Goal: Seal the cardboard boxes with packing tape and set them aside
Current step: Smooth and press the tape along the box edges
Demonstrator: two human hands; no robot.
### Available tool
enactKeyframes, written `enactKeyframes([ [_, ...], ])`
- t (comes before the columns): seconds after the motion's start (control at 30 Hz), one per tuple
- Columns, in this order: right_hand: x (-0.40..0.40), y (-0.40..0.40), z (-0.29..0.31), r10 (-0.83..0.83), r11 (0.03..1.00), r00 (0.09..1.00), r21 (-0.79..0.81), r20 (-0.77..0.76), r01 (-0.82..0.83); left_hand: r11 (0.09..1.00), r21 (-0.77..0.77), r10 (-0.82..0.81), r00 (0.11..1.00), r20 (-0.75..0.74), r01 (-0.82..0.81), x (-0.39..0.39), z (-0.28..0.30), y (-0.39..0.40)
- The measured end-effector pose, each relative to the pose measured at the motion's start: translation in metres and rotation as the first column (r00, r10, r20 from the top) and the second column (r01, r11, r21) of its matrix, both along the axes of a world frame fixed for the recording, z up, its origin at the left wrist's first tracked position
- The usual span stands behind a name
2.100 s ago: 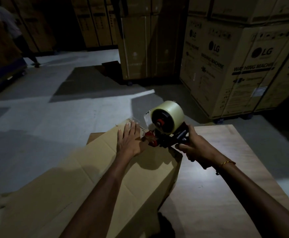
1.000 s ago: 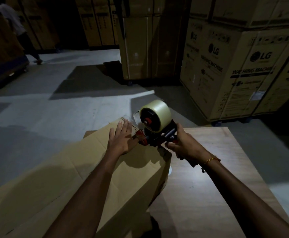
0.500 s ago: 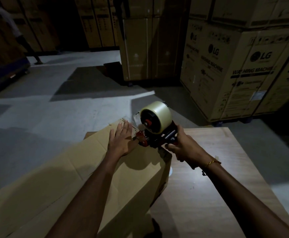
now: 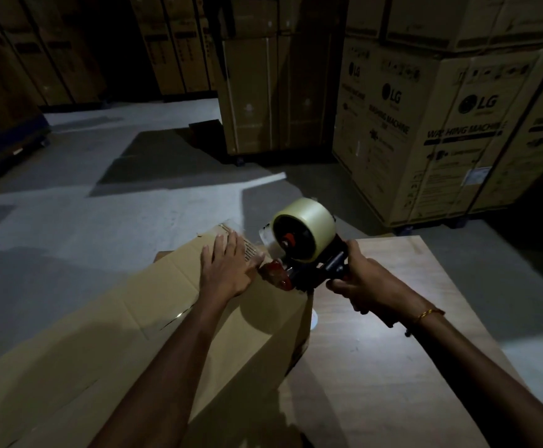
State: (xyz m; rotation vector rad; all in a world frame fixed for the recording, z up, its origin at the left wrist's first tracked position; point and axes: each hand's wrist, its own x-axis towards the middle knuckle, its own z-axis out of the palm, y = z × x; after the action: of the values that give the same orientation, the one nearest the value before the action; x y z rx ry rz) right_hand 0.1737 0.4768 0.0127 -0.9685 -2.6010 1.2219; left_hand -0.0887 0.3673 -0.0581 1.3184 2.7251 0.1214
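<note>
A long brown cardboard box [image 4: 154, 321] lies on a wooden table [image 4: 393, 367], its far end pointing away from me. My left hand [image 4: 228, 270] presses flat on the box's far end, fingers straight, over a strip of clear tape. My right hand [image 4: 360, 279] grips the black handle of a tape dispenser [image 4: 302, 253] with a roll of clear tape on it. The dispenser's red front end touches the box top just right of my left hand.
Tall LG washing machine cartons [image 4: 441, 124] are stacked at the right rear, and more brown cartons [image 4: 263, 92] stand behind. A grey concrete floor [image 4: 102, 221] spreads to the left. The bare wooden tabletop lies to the right of the box.
Both hands and the dispenser have stayed at the box's far end. The view shifted slightly, and the person walking at the far left is out of sight.
</note>
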Motion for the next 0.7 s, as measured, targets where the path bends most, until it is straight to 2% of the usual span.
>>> enactKeyframes([
  [0.13,0.001,0.003,-0.002,-0.003,1.000,1.000,-0.012,-0.025,0.003,0.994,0.011,-0.109,0.993,-0.049,0.110,0.036,-0.011,-0.006],
  [0.23,0.002,0.003,-0.003,-0.008,1.000,1.000,-0.018,-0.026,0.008,0.995,0.058,-0.086,0.996,-0.009,0.087,0.040,-0.019,-0.005],
  [0.5,0.000,0.005,-0.004,0.021,1.000,0.999,-0.017,-0.029,-0.021,0.995,0.054,-0.080,0.996,0.028,0.078,0.038,-0.017,-0.008],
  [0.7,0.003,0.003,-0.003,0.025,1.000,0.999,-0.011,-0.043,-0.026,0.995,0.051,-0.079,0.997,-0.012,0.080,0.034,-0.025,-0.007],
])
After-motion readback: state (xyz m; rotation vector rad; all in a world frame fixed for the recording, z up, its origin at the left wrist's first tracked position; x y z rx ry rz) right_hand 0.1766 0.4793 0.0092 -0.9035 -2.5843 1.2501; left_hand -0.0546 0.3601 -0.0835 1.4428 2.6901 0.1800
